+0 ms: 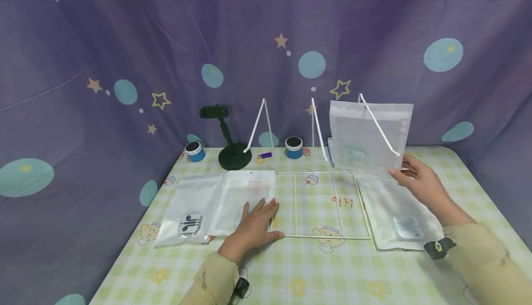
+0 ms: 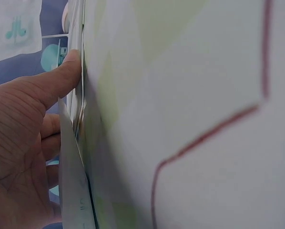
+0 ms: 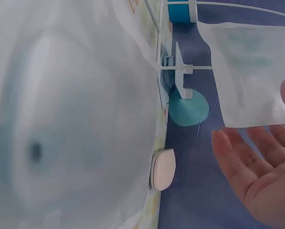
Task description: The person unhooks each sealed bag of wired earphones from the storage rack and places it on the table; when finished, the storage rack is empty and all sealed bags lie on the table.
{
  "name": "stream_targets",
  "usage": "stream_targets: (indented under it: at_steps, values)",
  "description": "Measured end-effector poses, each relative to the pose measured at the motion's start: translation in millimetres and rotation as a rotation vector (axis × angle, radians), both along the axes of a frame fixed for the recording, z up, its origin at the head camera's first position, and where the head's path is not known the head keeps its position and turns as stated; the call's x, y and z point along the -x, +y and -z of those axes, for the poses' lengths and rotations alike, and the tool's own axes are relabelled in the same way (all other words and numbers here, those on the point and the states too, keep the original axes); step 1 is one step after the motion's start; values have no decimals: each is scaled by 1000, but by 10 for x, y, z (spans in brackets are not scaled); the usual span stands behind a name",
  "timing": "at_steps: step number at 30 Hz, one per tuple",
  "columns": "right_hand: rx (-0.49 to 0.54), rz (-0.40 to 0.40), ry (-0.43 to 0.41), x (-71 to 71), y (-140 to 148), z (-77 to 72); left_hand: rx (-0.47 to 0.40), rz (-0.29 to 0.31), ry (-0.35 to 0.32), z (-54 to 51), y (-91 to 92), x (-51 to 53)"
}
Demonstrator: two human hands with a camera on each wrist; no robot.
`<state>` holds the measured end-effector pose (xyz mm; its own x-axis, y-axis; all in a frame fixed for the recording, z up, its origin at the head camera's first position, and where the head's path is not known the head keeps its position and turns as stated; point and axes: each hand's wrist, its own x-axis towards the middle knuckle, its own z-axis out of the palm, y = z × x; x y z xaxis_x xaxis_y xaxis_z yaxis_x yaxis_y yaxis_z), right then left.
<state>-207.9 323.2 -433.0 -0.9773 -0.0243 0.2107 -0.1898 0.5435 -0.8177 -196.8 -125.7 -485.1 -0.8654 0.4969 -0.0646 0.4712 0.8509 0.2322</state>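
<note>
A white wire rack [image 1: 324, 237] with three raised prongs stands on the table. From its right prong hangs a frosted zip bag [image 1: 370, 129] with a pale greenish item inside. My right hand [image 1: 421, 182] is at the bag's lower right corner, fingers loosely bent. In the right wrist view the thumb overlaps the bag [image 3: 252, 71] and the fingers spread below its edge. My left hand [image 1: 255, 226] rests, fingers spread, on a flat frosted bag [image 1: 243, 189] and by the rack's left side. The left wrist view shows its thumb against the rack's edge.
Farther left lies a bag [image 1: 178, 203] with wired earphones in a case. Another bag [image 1: 405, 215], holding a pale blue case, lies on the right. Behind stand a dark green phone stand [image 1: 234, 156], two blue jars [image 1: 294, 148] [image 1: 195, 151] and a small purple item [image 1: 266, 155].
</note>
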Motion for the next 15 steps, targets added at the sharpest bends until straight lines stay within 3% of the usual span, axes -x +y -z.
stream_targets:
  at_steps: [7,15]
  values:
    - [184,-81,-72,125,1,50,-2,-1,-2,4,1,0]
    - [212,-116,-84,138,-2,63,4,-4,-3,13,0,8]
